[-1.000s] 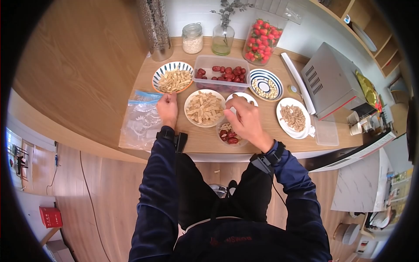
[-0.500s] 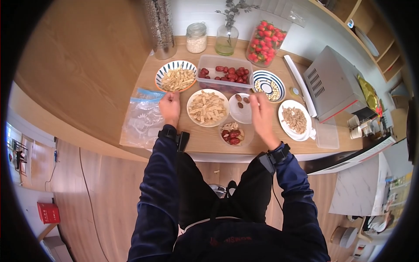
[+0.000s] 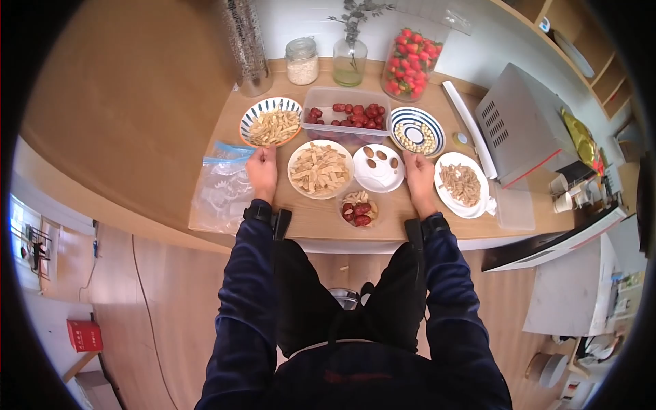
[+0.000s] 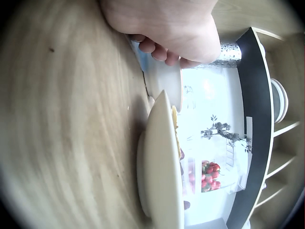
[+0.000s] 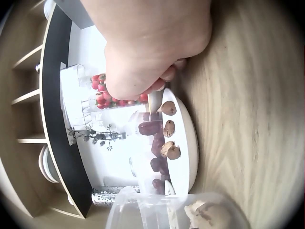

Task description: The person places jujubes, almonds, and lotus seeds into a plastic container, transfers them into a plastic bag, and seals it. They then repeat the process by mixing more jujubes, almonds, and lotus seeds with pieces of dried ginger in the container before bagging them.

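My left hand (image 3: 262,172) rests on the table with loosely curled fingers, near the zip-top plastic bag (image 3: 222,188) and below the striped bowl (image 3: 246,139) of pale dried strips. Beside it stands a white plate (image 3: 292,179) heaped with flat pale pieces. My right hand (image 3: 419,179) rests with loosely curled fingers between a small white plate (image 3: 378,179) and an oval white plate (image 3: 471,210) of brownish sticks. Several brown oval nuts (image 5: 169,109) lie on the small plate. In front, a clear bowl (image 5: 157,210) contains red dates (image 3: 360,212) and pale pieces. Neither hand holds anything.
Behind stand a clear tub (image 3: 321,131) of red dates and a blue-ringed plate (image 3: 437,130) of pale seeds. Along the wall are an oat jar (image 3: 301,65), a vase (image 3: 350,65) and a strawberry container (image 3: 411,65). A white roll (image 3: 468,130) lies beside the grey appliance (image 3: 523,126).
My right hand has moved from above the clear bowl and small plate to the table at the plate's right. More nuts show on the small plate. My left hand has stayed in place.
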`<state>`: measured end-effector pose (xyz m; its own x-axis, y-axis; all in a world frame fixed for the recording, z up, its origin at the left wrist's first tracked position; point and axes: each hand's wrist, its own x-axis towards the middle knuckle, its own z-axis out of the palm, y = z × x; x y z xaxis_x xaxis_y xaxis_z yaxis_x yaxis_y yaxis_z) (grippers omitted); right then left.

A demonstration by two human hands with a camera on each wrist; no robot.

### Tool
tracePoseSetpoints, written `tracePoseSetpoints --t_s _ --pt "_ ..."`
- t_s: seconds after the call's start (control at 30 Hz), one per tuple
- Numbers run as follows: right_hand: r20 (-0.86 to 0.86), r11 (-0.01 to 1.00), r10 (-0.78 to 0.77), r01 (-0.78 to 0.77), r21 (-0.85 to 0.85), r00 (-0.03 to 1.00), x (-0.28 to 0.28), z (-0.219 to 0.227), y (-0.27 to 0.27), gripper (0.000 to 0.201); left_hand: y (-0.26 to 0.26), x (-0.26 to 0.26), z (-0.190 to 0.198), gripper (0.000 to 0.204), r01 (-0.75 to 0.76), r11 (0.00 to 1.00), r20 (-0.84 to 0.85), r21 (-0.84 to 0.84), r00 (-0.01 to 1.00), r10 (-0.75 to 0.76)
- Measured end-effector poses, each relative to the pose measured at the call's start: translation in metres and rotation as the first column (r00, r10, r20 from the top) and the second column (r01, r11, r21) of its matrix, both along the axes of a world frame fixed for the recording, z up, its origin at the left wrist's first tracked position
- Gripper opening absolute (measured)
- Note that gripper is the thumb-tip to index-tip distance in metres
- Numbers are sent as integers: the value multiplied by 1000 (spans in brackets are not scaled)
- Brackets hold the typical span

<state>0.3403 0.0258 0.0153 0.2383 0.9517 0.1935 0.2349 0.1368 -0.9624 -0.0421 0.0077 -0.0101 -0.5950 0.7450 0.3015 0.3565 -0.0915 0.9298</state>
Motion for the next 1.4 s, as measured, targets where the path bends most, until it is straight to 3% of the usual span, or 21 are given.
tracePoseSetpoints --t_s 0.1,0.4,0.53,0.7,0.77,0.87,0.97,1.1,1.17,1.27,1.4 --pt "-34 1000 2 -3 -29 999 3 -2 5 36 -4 5 5 38 58 997 122 42 991 -63" --pt "91 995 -100 97 36 991 -1 -2 5 34 -12 17 13 35 66 979 84 194 993 -83" --pt "94 994 -97 92 54 991 -2 -3 5 34 -19 28 39 32 82 964 -105 254 993 -56" --pt "67 996 -72 68 58 995 2 -12 10 34 -36 16 97 24 -82 997 -350 5 933 79" --pt "71 996 -75 71 61 995 1 -10 8 34 -37 -22 102 21 -135 975 -463 -175 886 40" --pt "78 995 -78 72 71 994 2 -10 8 34 -43 -78 82 28 -75 947 -684 -312 710 -170" --pt "101 995 -79 72 68 992 1 -6 6 34 -43 -104 71 37 -51 865 -689 -498 628 -360" --pt "88 998 -49 46 39 995 2 -7 6 34 -46 -112 73 28 -23 808 -659 -589 593 -463" --pt "75 998 -41 37 49 996 4 -9 9 34 -57 -89 108 22 -64 794 -659 -605 599 -454" --pt "25 997 -39 37 70 999 5 -17 15 33 -95 -42 180 17 75 767 -583 -637 604 -543" --pt "-12 997 2 -1 78 1000 3 -8 6 33 -143 -14 222 16 257 767 -629 -588 452 -633"
